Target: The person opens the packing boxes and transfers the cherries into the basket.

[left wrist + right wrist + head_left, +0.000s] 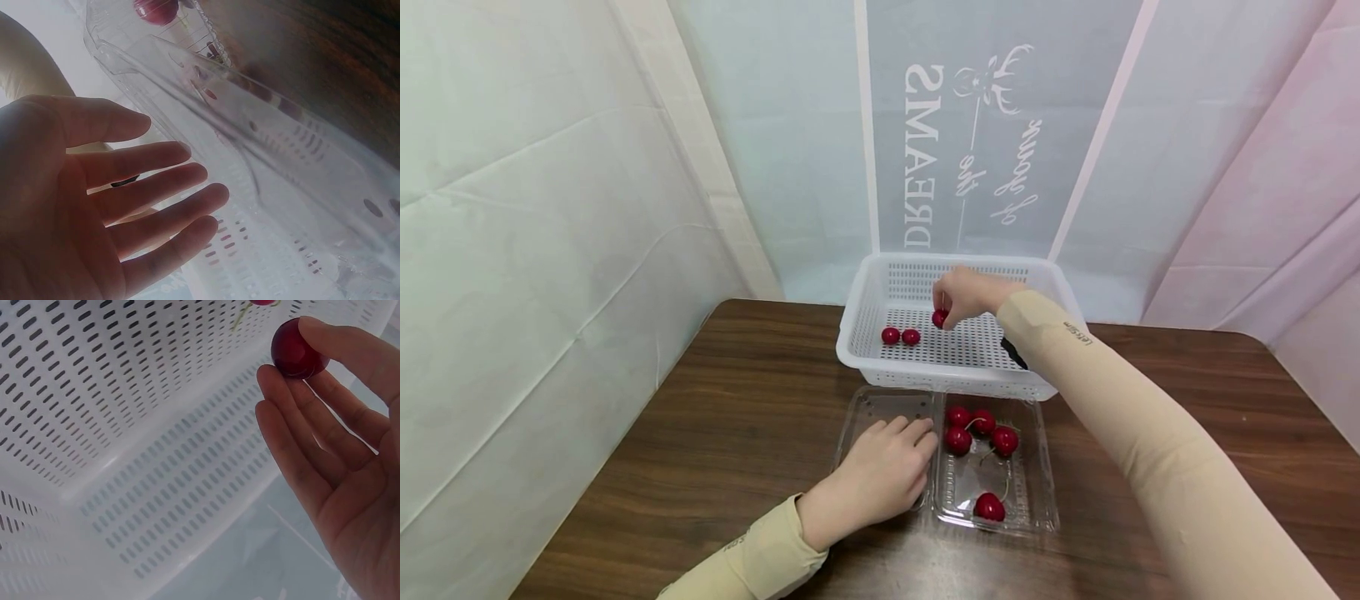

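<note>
My right hand point(972, 295) is inside the white perforated basket point(850, 350), pinching a dark red cherry point(299, 350) between thumb and fingertips. Two more cherries point(900, 336) lie side by side on the basket floor, left of that hand. In front of the basket stands an opened clear plastic clamshell box point(1033, 492). Several cherries point(958, 440), some with stems, sit in its right half, and one point(989, 507) lies apart near the front. My left hand point(880, 475) is over the box's left half, its fingers loosely extended and holding nothing, as the left wrist view shows.
The box and basket stand on a dark brown wooden table point(737, 417). A pale curtain with printed lettering point(923, 150) hangs behind the basket. White cloth point(550, 208) closes off the left side, and more cloth point(1240, 208) hangs at the right.
</note>
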